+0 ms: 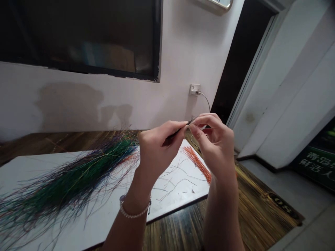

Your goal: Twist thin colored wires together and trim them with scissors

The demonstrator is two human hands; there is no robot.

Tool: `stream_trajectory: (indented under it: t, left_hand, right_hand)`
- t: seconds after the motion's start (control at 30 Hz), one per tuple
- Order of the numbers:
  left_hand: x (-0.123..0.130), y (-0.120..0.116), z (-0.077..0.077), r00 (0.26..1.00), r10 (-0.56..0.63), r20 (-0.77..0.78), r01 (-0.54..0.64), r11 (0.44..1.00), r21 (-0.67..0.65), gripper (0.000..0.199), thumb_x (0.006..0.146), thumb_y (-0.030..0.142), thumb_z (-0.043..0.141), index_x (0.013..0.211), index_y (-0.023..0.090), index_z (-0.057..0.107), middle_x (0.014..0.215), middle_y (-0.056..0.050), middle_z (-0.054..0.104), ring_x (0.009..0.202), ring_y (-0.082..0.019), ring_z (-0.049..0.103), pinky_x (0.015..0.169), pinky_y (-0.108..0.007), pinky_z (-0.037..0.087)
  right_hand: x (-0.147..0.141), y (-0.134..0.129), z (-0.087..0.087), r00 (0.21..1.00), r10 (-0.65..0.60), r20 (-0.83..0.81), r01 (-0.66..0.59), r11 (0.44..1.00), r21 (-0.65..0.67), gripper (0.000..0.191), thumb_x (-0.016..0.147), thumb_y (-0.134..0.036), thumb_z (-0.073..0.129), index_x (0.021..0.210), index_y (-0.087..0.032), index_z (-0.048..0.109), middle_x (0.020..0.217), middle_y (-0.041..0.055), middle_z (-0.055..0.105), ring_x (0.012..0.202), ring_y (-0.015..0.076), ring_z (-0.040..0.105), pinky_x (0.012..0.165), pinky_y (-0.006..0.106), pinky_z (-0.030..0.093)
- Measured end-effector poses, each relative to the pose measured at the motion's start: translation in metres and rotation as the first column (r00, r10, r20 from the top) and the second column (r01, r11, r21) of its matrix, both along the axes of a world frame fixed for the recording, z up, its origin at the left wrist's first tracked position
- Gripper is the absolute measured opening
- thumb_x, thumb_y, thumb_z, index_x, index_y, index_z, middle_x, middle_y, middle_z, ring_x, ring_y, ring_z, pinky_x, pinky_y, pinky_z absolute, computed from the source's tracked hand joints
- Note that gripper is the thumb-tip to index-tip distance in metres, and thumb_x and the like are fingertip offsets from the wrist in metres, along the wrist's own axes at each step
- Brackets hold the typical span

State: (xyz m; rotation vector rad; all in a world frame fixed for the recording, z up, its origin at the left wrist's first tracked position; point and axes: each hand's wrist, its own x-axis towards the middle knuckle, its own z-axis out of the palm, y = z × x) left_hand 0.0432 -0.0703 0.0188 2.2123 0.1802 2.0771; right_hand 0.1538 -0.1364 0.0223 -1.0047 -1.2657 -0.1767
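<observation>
My left hand [163, 143] is closed around a dark bundle of thin wires [188, 122], whose frayed tips stick out past the thumb and forefinger. Thumb and forefinger of my right hand [213, 139] pinch at those tips, almost touching the left fingertips. Most of the bundle is hidden inside the left fist. Both hands are raised above a white board [167, 205]. To the left lies a big loose heap of thin wires [75, 174], mostly green with blue and purple strands. A smaller orange wire bundle [197, 164] lies behind the right hand.
Stray single wires [178, 181] are scattered over the board, which rests on a dark wooden table [251, 209]. Behind stands a white wall with a socket [195, 90] and a plugged-in cable [206, 98]. A dark doorway [240, 52] opens at the right.
</observation>
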Motion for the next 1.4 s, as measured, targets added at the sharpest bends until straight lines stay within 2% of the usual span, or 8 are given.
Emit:
stream_trajectory:
  t: [0.23, 0.47, 0.6, 0.87, 1.0, 1.13, 1.23, 1.4]
  left_hand:
    - [0.002, 0.006, -0.006, 0.98, 0.197, -0.025, -0.182, 0.941, 0.285, 0.011, 0.08, 0.015, 0.066, 0.09, 0.014, 0.069, 0.072, -0.002, 0.072, 0.058, -0.01, 0.064, 0.054, -0.02, 0.046]
    - [0.004, 0.008, -0.007, 0.964, 0.265, -0.023, -0.245, 0.919, 0.31, 0.011, 0.083, 0.017, 0.063, 0.093, 0.016, 0.068, 0.074, 0.0, 0.073, 0.061, -0.01, 0.065, 0.057, -0.021, 0.046]
    - [0.005, 0.008, -0.008, 0.953, 0.299, -0.056, -0.27, 0.916, 0.296, 0.012, 0.083, 0.018, 0.062, 0.093, 0.017, 0.068, 0.068, 0.001, 0.071, 0.052, -0.009, 0.06, 0.051, -0.021, 0.042]
    - [0.004, 0.009, -0.008, 0.959, 0.271, -0.077, -0.243, 0.934, 0.262, 0.015, 0.086, 0.021, 0.057, 0.094, 0.015, 0.068, 0.064, 0.0, 0.069, 0.049, -0.008, 0.056, 0.052, -0.02, 0.041]
    - [0.002, 0.006, -0.005, 0.942, 0.309, -0.128, -0.269, 0.928, 0.258, 0.015, 0.086, 0.021, 0.056, 0.089, 0.015, 0.07, 0.059, 0.001, 0.066, 0.047, -0.009, 0.053, 0.049, -0.022, 0.037]
    - [-0.001, -0.003, -0.002, 0.917, 0.327, -0.23, -0.288, 0.939, 0.186, 0.016, 0.084, 0.02, 0.054, 0.08, 0.017, 0.07, 0.052, 0.002, 0.061, 0.044, -0.009, 0.049, 0.047, -0.023, 0.035]
    - [-0.007, -0.005, 0.001, 0.932, 0.254, -0.259, -0.237, 0.967, 0.099, 0.013, 0.081, 0.018, 0.057, 0.079, 0.017, 0.069, 0.056, 0.001, 0.064, 0.044, -0.009, 0.049, 0.047, -0.022, 0.035]
    - [-0.023, 0.004, 0.007, 0.937, -0.006, -0.35, -0.044, 0.99, -0.136, 0.011, 0.077, 0.015, 0.06, 0.073, 0.018, 0.069, 0.055, 0.002, 0.062, 0.046, -0.009, 0.046, 0.044, -0.021, 0.036]
  right_hand:
    - [0.005, -0.004, -0.001, 0.987, 0.116, -0.116, -0.122, 0.991, -0.047, 0.005, 0.077, -0.014, 0.064, 0.078, -0.018, 0.066, 0.075, -0.0003, 0.063, 0.071, 0.0116, 0.057, 0.062, 0.026, 0.041]
    - [0.008, 0.002, -0.003, 0.893, 0.345, -0.289, -0.365, 0.931, -0.016, 0.006, 0.075, -0.013, 0.067, 0.078, -0.017, 0.068, 0.072, -0.0007, 0.066, 0.068, 0.0097, 0.062, 0.064, 0.022, 0.051]
    - [0.01, 0.005, -0.004, 0.873, 0.372, -0.314, -0.393, 0.92, -0.005, 0.007, 0.073, -0.011, 0.069, 0.077, -0.017, 0.069, 0.07, -0.0008, 0.068, 0.068, 0.0091, 0.063, 0.066, 0.02, 0.052]
    - [0.009, 0.008, -0.007, 0.949, 0.242, -0.201, -0.242, 0.97, 0.026, 0.008, 0.073, -0.012, 0.068, 0.079, -0.018, 0.069, 0.073, -0.0001, 0.069, 0.071, 0.0119, 0.065, 0.066, 0.024, 0.053]
    - [0.007, 0.007, -0.006, 0.996, -0.058, 0.069, 0.052, 0.995, 0.085, 0.011, 0.076, -0.007, 0.062, 0.077, -0.018, 0.067, 0.072, -0.0007, 0.066, 0.068, 0.0117, 0.061, 0.064, 0.026, 0.05]
    - [0.008, 0.004, -0.004, 0.906, -0.291, 0.307, 0.235, 0.95, 0.204, 0.019, 0.08, -0.002, 0.054, 0.072, -0.018, 0.062, 0.069, -0.0014, 0.061, 0.067, 0.0111, 0.054, 0.065, 0.027, 0.045]
    - [0.009, 0.002, -0.003, 0.885, -0.279, 0.372, 0.217, 0.955, 0.2, 0.021, 0.083, -0.004, 0.051, 0.071, -0.02, 0.059, 0.069, -0.0011, 0.06, 0.069, 0.0128, 0.052, 0.065, 0.028, 0.043]
    - [0.008, 0.002, -0.003, 0.889, -0.123, 0.441, 0.104, 0.992, 0.067, 0.025, 0.085, -0.003, 0.045, 0.075, -0.022, 0.059, 0.073, 0.0002, 0.061, 0.071, 0.0142, 0.051, 0.066, 0.03, 0.042]
